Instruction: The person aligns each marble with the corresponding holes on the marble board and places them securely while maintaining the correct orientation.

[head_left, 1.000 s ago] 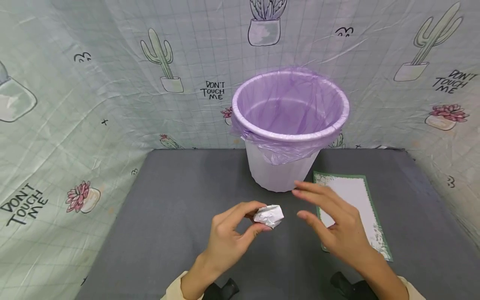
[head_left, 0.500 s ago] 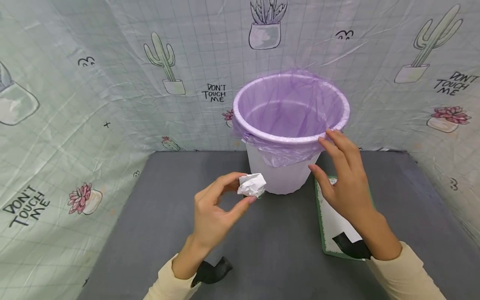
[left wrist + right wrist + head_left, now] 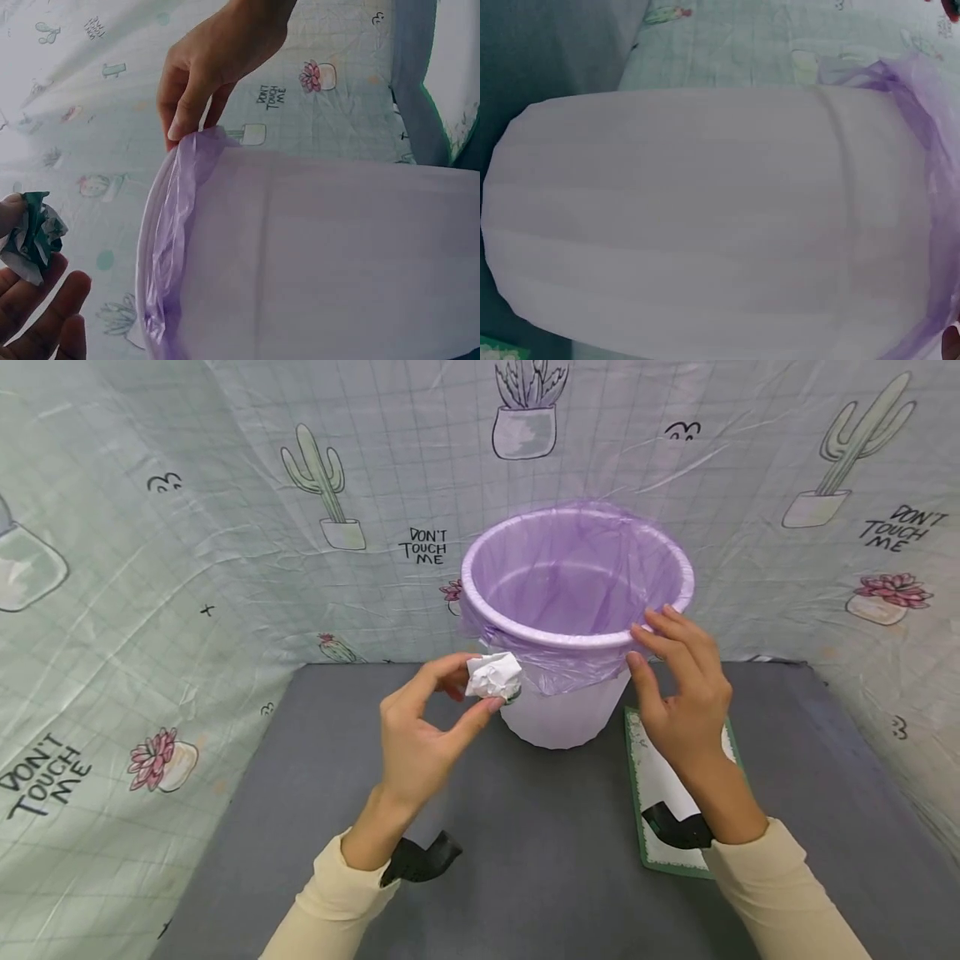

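My left hand (image 3: 416, 735) pinches a crumpled paper ball (image 3: 495, 675) between thumb and fingers, just in front of the bin's rim on the left. White shows on the ball in the head view, dark green in the left wrist view. A pale purple trash bin (image 3: 562, 718) stands upright, lined with a thin purple bag (image 3: 573, 670) folded over its rim. At the rim's front right, my right hand (image 3: 686, 693) grips the edge through the bag, thumb outside and fingers over the top. The right wrist view mostly shows the bin's wall (image 3: 690, 217).
A white sheet with a green patterned border (image 3: 663, 781) lies on the dark grey table (image 3: 360, 760), right of the bin and partly under my right forearm. Cactus-printed cloth (image 3: 247, 552) hangs behind and on both sides. Black straps circle both wrists.
The left hand has raised the paper ball from low over the table to near the bin's rim. The right hand has moved up to the rim and taken hold of it.
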Available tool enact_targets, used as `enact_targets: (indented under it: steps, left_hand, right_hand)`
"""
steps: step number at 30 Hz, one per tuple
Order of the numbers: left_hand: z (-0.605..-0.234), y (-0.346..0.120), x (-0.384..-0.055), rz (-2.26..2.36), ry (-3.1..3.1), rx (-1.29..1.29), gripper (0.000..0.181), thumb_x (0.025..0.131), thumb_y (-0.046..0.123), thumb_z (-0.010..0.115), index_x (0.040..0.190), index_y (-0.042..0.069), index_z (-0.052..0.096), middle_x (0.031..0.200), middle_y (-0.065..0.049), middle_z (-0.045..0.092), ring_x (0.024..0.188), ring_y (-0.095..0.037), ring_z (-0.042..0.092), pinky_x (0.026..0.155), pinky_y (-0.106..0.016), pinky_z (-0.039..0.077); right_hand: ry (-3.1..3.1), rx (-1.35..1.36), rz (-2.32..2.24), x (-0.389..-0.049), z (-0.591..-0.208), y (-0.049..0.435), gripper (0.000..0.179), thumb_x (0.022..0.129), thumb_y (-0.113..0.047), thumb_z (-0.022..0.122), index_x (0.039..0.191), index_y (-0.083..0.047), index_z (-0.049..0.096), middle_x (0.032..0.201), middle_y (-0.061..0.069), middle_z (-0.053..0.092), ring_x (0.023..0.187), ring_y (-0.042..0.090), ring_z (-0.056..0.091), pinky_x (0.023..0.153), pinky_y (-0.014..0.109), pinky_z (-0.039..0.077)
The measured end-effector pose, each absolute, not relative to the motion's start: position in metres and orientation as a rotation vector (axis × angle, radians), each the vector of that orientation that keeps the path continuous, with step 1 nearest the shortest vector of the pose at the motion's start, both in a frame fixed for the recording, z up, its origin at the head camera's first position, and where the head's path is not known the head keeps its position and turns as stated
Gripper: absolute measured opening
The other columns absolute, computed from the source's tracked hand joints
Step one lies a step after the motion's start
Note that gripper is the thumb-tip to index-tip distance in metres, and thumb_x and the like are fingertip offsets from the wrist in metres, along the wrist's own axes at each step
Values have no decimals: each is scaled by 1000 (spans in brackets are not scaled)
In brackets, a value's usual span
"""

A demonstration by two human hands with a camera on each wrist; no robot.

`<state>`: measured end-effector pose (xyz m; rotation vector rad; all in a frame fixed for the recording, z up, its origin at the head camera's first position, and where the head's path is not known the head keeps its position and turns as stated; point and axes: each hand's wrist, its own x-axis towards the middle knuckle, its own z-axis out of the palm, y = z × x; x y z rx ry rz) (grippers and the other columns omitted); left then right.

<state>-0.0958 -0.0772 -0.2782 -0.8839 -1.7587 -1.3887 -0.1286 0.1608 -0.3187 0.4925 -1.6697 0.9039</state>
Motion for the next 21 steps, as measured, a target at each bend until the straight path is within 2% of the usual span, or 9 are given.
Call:
enact_targets:
  steps: [6,9,13,17,21]
  left_hand:
    - [-266,-76,-110,-1451,-1777,-843,33,67,-5,73,97,-9,60,78,-15,62,67,-24,56,57,-38,43]
    - [-263,-74,-116,-1469,-1790,-833,32,69,-5,72,98,-8,59,79,-15,62,68,-23,57,57,-39,44]
    - [-260,-71,-124,-1469,-1804,-827,31,70,-4,72,98,-8,59,78,-15,63,68,-20,57,56,-41,44]
    - [-256,-70,-132,-1468,-1831,-793,29,71,-2,72,97,-7,59,77,-14,63,67,-19,57,57,-41,44]
    - [-251,-69,-142,-1475,-1879,-741,28,73,1,71,98,-6,60,78,-14,63,70,-19,57,58,-35,44]
  right_hand:
    - [-1602,444,1067,-125,-311,153,17,74,-4,70,87,7,67,97,19,63,103,37,51,91,43,37]
    - [-1590,393,1112,-124,-308,150,18,72,-4,72,84,8,66,96,20,63,102,37,50,91,42,35]
    - [-1633,280,1115,-123,-306,148,25,75,-12,70,89,7,65,106,20,58,107,33,45,92,36,33]
    - [-1665,221,1215,-124,-307,147,29,79,-12,67,98,9,61,119,19,49,114,29,42,96,31,33]
    - [-1659,201,1241,-126,-306,143,28,80,-13,63,97,9,60,120,19,48,115,28,40,98,32,32]
